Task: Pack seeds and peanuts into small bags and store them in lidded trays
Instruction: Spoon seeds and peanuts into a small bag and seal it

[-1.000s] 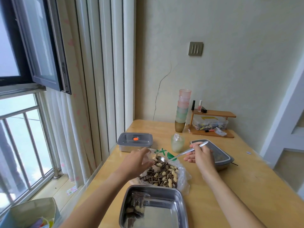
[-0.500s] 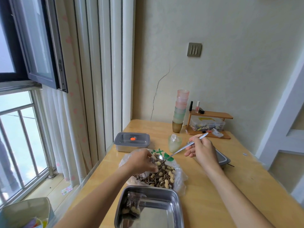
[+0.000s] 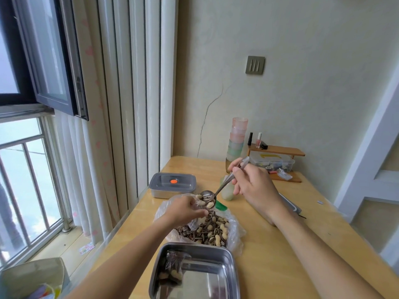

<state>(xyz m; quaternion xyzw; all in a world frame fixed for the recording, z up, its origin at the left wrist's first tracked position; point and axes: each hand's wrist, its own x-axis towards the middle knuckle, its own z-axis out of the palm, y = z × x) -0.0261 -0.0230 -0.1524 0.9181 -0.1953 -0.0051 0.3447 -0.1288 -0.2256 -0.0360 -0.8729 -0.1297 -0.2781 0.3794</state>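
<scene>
Early going, by the look of it: just one filled small bag (image 3: pixel 172 268) in the open tray (image 3: pixel 207 281) at 6 o'clock of the seeds and peanuts (image 3: pixel 207 231). Right grip (image 3: pixel 254 188) pinching a loaded spoon (image 3: pixel 207 197) at 12; left grip (image 3: pixel 185 209) pinching, apparently, a second small bag (image 3: pixel 197 204). Filling, lidding left.

The worktop (image 3: pixel 280 244) is honey-yellow wood. The seeds (image 3: pixel 190 231) are black with white stripes and the peanuts (image 3: pixel 225 234) pale tan, in a clear big bag (image 3: pixel 236 234) with a green mark (image 3: pixel 220 206). The small bag (image 3: pixel 197 204) is clear too, the spoon (image 3: pixel 223 186) silver. The open tray (image 3: pixel 235 277) is shiny steel grey; the lidded tray (image 3: pixel 185 180) has a smoky grey lid with an orange dot. The cups (image 3: pixel 237 137) run pink, mint green, then amber. The curtain (image 3: pixel 92 169) is white with faint pink hearts; the wall (image 3: pixel 302 93) is pale cream.
</scene>
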